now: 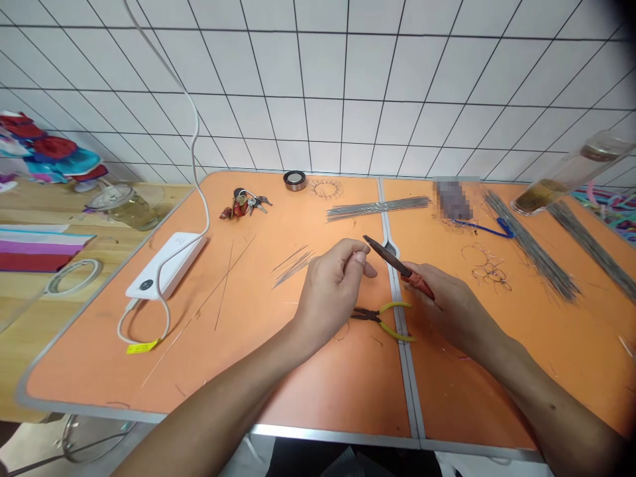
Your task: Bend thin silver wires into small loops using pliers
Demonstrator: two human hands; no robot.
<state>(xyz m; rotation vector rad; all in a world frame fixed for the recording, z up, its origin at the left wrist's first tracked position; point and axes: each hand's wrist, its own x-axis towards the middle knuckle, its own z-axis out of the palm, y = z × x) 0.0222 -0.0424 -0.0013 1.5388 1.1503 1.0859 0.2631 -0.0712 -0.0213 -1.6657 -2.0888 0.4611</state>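
My right hand (442, 301) is closed around red-handled pliers (390, 255), whose dark, long jaws point up and left toward my other hand. My left hand (330, 281) is pinched, thumb against forefinger, just left of the jaw tips; whatever is between the fingertips is too small to make out. Beneath and between the hands lie yellow-handled pliers (380, 315) with their handles spread. Several short cut wires (293, 266) rest on the orange table (348, 397) left of my left hand. Farther back, a bundle of straight wires (377, 208) crosses the table's centre seam.
A white power bank (166, 265) with a cable, keys (248, 204), a tape roll (295, 180) and a wire ring (326, 190) lie left and back. Rightward are tangled wire (489, 270), longer wire bundles (531, 248) and a tilted bottle (566, 175). A tiled wall stands behind.
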